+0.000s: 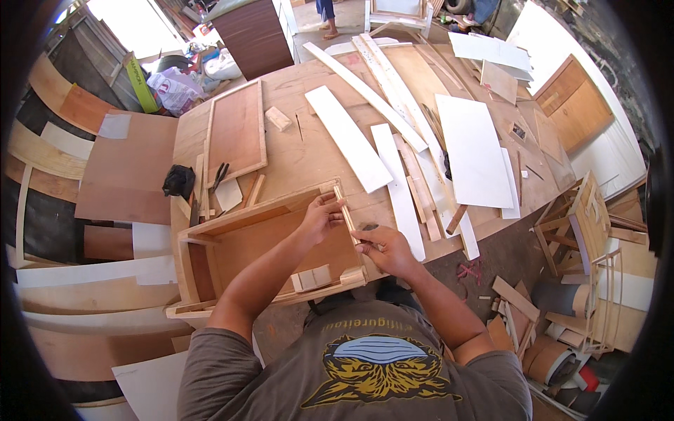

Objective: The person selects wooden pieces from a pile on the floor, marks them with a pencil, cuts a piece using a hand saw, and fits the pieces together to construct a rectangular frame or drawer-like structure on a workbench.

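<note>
R hand [385, 247] pinches slim pale-wood strip [346, 214]; L hand [323, 217] meets it farther up (grip unclear).
Strip's along R end of shallow brown-bottomed wooden box [256, 212], nr-L corner of brown plywood worktable [321, 151]; best kept flush w/ even pressure.

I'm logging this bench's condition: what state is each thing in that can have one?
Wooden box frame: open-topped
Wooden strip: along the box's right side
Left hand: fingers bent, at the strip
Right hand: fingertips at the strip
Framed panel: lying flat
Black two-handled tool: handles slightly apart
Black bundle: crumpled
White plastic bag: crumpled
</note>
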### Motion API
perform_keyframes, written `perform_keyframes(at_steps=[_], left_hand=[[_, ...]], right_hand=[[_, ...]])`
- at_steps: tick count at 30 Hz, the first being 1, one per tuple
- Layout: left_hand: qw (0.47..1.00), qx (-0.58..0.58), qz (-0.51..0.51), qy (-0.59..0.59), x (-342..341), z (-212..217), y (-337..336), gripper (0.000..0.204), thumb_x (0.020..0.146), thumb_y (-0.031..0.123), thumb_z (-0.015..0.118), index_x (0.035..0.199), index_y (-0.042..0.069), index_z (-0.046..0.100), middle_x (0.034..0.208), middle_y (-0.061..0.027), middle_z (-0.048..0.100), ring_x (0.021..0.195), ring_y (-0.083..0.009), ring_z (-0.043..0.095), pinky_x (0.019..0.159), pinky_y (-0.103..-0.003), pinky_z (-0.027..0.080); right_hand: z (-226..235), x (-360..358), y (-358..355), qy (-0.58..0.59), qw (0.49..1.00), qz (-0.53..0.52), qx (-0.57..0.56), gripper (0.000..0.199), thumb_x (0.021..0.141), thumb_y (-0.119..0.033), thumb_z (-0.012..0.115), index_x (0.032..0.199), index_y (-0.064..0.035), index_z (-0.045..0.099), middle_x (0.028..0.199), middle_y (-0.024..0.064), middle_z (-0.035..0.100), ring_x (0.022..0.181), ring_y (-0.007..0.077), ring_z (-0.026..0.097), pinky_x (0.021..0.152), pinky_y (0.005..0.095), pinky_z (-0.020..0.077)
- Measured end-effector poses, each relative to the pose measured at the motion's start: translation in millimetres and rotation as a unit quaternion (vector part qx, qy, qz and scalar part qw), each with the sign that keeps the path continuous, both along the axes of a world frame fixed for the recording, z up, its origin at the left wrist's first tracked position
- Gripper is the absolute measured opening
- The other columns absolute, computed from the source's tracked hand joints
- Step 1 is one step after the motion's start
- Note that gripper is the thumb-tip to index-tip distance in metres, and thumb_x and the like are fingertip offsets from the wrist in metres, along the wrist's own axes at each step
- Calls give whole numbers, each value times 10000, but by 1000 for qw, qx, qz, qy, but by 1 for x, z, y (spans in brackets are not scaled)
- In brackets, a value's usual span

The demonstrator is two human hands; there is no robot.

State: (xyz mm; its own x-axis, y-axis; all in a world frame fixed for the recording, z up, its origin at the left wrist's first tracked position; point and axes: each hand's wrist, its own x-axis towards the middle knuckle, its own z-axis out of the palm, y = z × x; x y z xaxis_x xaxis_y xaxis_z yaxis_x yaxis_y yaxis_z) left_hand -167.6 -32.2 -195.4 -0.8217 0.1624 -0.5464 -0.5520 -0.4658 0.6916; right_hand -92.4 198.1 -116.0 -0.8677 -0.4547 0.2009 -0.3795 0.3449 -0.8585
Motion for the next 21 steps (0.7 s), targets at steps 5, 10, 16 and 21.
perform_keyframes(at_steps=[5,10,16,21], left_hand=[[999,-31,-16,-4,-1,7,2,579,949,142,711,1405,25,374,975,-144,712,727,-155,693,664,-292,598],[1000,-22,-15,2,3,2,-1,552,953,169,709,1390,24,403,943,-117,704,719,-150,687,662,-281,590],[999,-44,-22,-13,0,6,0,530,942,166,718,1363,22,430,911,-97,699,699,-145,679,647,-284,582],[999,-21,-27,-17,-2,5,-4,472,933,149,718,1325,29,484,896,-80,699,698,-138,675,646,-279,577]], right_hand=[[-9,-3,-1,-9,1000,8,-12,339,842,-147,788,1173,-91,743,855,115,699,755,244,630,703,343,504],[0,-5,-4,-29,999,34,-16,314,855,-201,778,1152,-103,747,882,134,712,777,286,647,718,379,512],[-4,-8,-6,-24,999,27,-20,309,845,-154,793,1142,-79,751,814,114,698,712,230,625,670,336,497],[0,-12,-7,-38,998,31,-24,314,848,-147,792,1149,-66,747,833,114,703,721,211,629,678,324,499]])
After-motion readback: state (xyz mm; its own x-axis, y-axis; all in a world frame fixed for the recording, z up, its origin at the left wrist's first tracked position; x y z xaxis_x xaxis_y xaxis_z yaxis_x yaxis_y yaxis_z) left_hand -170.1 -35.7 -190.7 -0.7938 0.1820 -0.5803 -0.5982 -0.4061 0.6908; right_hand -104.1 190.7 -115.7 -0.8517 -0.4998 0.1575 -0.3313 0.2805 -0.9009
